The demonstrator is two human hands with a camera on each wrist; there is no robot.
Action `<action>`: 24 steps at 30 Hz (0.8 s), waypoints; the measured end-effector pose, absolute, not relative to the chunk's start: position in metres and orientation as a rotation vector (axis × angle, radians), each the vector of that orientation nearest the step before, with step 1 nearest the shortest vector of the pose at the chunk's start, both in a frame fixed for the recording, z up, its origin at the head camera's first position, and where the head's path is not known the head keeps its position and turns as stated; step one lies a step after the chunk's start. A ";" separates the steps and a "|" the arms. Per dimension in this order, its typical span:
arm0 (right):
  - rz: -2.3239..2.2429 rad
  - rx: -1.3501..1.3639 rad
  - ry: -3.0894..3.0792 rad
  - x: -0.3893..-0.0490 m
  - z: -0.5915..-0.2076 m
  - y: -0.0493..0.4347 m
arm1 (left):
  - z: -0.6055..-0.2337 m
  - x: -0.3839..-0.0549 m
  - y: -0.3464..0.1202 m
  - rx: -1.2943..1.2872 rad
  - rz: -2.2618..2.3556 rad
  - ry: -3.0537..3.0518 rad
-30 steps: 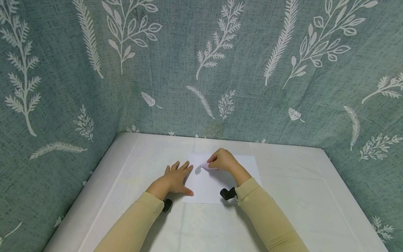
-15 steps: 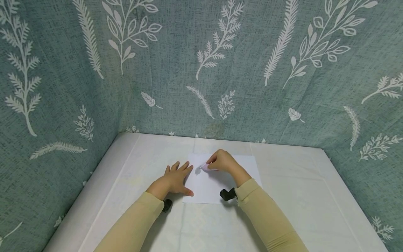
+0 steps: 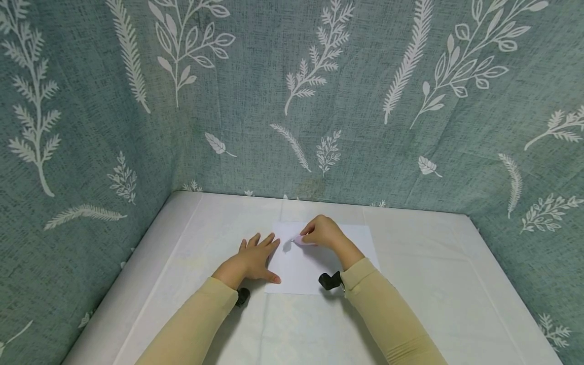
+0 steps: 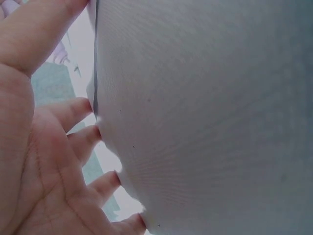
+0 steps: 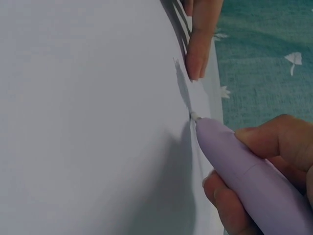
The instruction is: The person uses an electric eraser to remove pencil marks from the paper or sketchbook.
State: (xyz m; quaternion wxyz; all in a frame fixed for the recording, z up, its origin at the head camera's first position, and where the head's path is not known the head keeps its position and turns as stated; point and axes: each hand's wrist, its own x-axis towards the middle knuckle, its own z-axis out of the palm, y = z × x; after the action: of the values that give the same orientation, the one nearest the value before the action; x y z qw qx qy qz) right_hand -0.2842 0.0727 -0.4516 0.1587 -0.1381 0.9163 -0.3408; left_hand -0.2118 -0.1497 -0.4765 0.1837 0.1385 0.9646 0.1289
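My right hand [image 3: 325, 233] pinches a thick lavender electric eraser [image 5: 249, 171] between thumb and fingers. Its narrow pale tip meets the white sheet of paper [image 3: 298, 276] at the edge of a small grey smudge [image 3: 287, 247]. In the right wrist view that grey patch runs from the tip up toward the other hand's fingers. My left hand [image 3: 253, 260] lies with spread fingers across the paper's left edge, thumb and index fingertip on the sheet. The left wrist view shows its palm and fingertips [image 4: 111, 181] pressed on the white surface.
The sheet lies on a white-covered table [image 3: 424, 284]. Green fabric [image 3: 255, 101] with white leaf patterns hangs behind and along both sides. Black wrist-camera mounts [image 3: 330, 281] sit under both sleeves, close to the table.
The eraser's tip dips slightly down and left, then returns up and right, staying by the grey smudge. My left hand keeps its place on the paper.
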 end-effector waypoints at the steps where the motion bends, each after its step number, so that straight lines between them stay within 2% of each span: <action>1: -0.974 -0.393 2.624 -0.284 -0.452 0.073 | -0.476 -0.212 -0.150 0.390 0.361 2.720; 24: -0.940 -0.353 2.604 -0.284 -0.452 0.071 | -0.473 -0.211 -0.149 0.389 0.363 2.717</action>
State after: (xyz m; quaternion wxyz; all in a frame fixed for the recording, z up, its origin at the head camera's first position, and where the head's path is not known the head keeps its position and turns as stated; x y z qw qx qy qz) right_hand -0.2835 0.0706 -0.4522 0.1746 -0.1246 0.9187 -0.3317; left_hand -0.2113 -0.1490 -0.4733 0.1855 0.1382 0.9643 0.1288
